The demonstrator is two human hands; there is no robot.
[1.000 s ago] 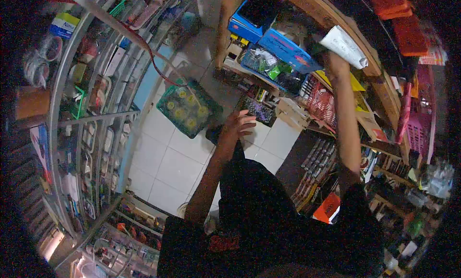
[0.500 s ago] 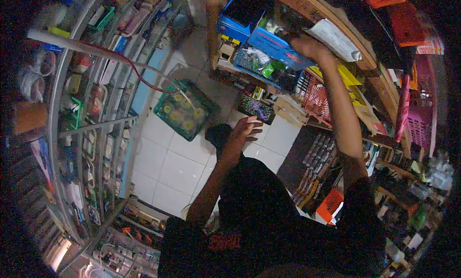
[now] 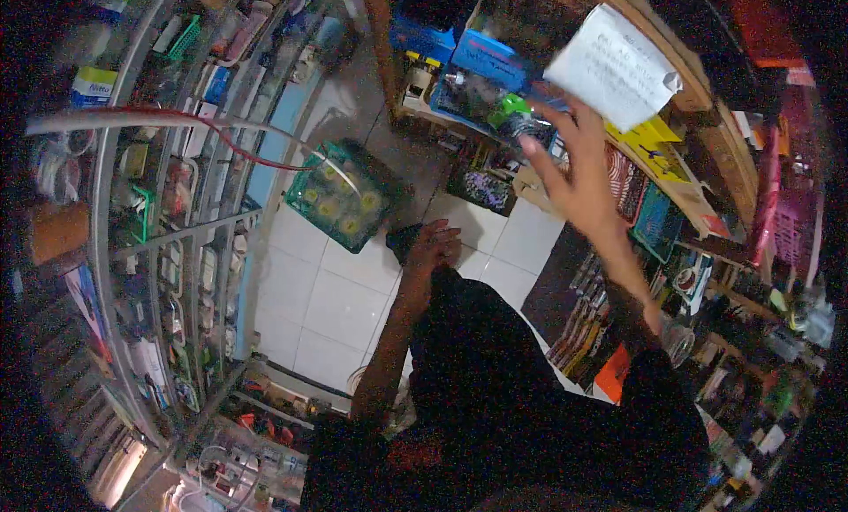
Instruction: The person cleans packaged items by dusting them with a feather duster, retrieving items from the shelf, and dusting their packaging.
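My right hand [image 3: 579, 172] reaches over a blue basket [image 3: 459, 106] on the shelf. Its thumb and fingers are spread, and no held object shows between them. A bright green item [image 3: 510, 110] and a dark, clear-looking item lie in the basket close to its fingertips. Behind the basket stands a blue cardboard box [image 3: 490, 61] with handwriting on its front. Above my right hand, a white sheet with handwriting [image 3: 614, 66] hangs from the wooden shelf edge. My left hand [image 3: 433, 244] hovers low before my body, fingers loosely bent and slightly apart, with nothing visible in it.
On the tiled floor [image 3: 340, 291] sits a green crate [image 3: 340, 198] of round yellow-centred items. Metal shelving [image 3: 185, 238] packed with goods runs along the left. A white pole with a red cord [image 3: 177, 119] crosses there. Yellow packs [image 3: 649, 150] and a teal basket [image 3: 658, 220] lie right.
My right hand has left the blue box's edge and come down over the basket, fingers spreading. The box sits farther back and the white sheet faces me more. My left hand has lowered slightly, fingers more bent.
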